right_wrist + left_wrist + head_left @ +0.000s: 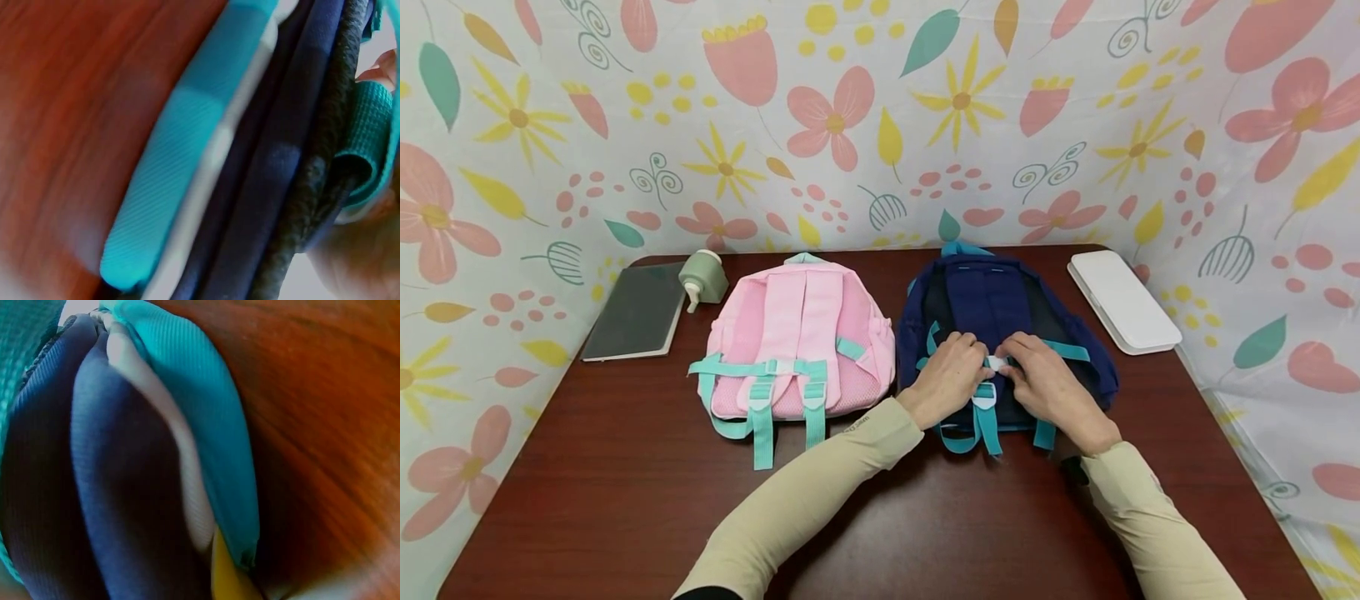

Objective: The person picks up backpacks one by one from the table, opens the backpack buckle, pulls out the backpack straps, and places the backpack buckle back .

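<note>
The navy backpack (pixel 988 304) lies right of centre on the surface (pixel 850 517), reaching its far edge; both hands, left (pixel 951 371) and right (pixel 1051 387), pinch its white buckle (pixel 996 363). A pink backpack (pixel 784 310) lies just beside it. Near the far left corner lie a dark notebook (pixel 638 310) and green pump bottle (pixel 706 273); near the far right, a white case (pixel 1123 300).

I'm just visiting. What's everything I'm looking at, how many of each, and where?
Pink backpack: one, pink, left of centre
Navy backpack: one, navy, right of centre
Straps: several, mint or teal, on both backpacks
Held buckle: one, white, at the navy backpack
Notebook: one, dark grey, far left
Bottle: one, pale green, between notebook and pink backpack
Case: one, white, far right
Table: one, reddish brown, under both backpacks
Backdrop: one, white with flowers, behind the table
Sleeves: two, beige, on the forearms
Left hand: one, bare, pinching the buckle
Right hand: one, bare, likewise
</note>
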`<state>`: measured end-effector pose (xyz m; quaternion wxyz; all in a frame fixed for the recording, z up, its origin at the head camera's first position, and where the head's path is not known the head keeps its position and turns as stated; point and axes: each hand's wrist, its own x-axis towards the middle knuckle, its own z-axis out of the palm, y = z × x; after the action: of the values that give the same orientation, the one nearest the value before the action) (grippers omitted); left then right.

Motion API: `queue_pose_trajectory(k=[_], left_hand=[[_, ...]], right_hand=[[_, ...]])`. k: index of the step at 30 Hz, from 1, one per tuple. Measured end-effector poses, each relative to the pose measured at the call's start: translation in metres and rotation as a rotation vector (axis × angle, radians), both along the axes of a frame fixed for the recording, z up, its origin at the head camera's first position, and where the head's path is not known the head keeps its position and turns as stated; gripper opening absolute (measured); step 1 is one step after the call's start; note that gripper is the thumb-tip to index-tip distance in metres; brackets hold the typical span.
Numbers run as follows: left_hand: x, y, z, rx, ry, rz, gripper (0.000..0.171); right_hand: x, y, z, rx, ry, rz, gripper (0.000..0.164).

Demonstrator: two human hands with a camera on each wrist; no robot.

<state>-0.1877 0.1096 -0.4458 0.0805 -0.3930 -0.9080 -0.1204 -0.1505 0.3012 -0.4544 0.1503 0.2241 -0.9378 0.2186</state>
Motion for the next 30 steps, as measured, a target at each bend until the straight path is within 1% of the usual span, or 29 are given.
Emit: queue_pose_trajectory(k=[3,6,10,12,16,21,26,30], left_hand=[[-0.0007,-0.0009,0.0004,0.003,-0.003,-0.009,0.023],[-0.0021,-0.0026,-0.0002,0.019,-0.027,-0.012,0.023],[-0.0033,-0.0054,-0.0003,0.040,-0.048,-0.008,0.023],[-0.0032,-0.0062,-0.0001,0.041,-0.047,-0.007,0.024],[-0.0022,-0.0054,-0.0003,0.038,-0.044,-0.012,0.024],[-0.0013,-0.0035,-0.0015,0.038,-0.029,-0.028,0.024],[-0.0030,-0.0030,-0.0049,0.062,-0.007,-0.040,0.022],[-0.0033,-0.0029,-0.0046,0.047,-0.002,-0.044,0.022]], right_hand=[[0.0000,-0.0004,0.0005,-0.002,0.003,0.000,0.014],[0.0004,0.0008,0.0034,-0.011,-0.049,-0.004,0.013],[-0.0012,0.0046,0.0081,-0.018,-0.116,-0.010,0.018],[-0.0031,0.0058,0.0088,-0.016,-0.125,-0.006,0.018],[-0.0055,0.0063,0.0067,-0.011,-0.137,0.002,0.013],[-0.0042,0.0058,0.0040,-0.012,-0.123,-0.004,0.014],[-0.0029,0.0055,0.0022,-0.016,-0.084,-0.003,0.016],[-0.0024,0.0050,0.0006,-0.018,-0.031,0.002,0.017]])
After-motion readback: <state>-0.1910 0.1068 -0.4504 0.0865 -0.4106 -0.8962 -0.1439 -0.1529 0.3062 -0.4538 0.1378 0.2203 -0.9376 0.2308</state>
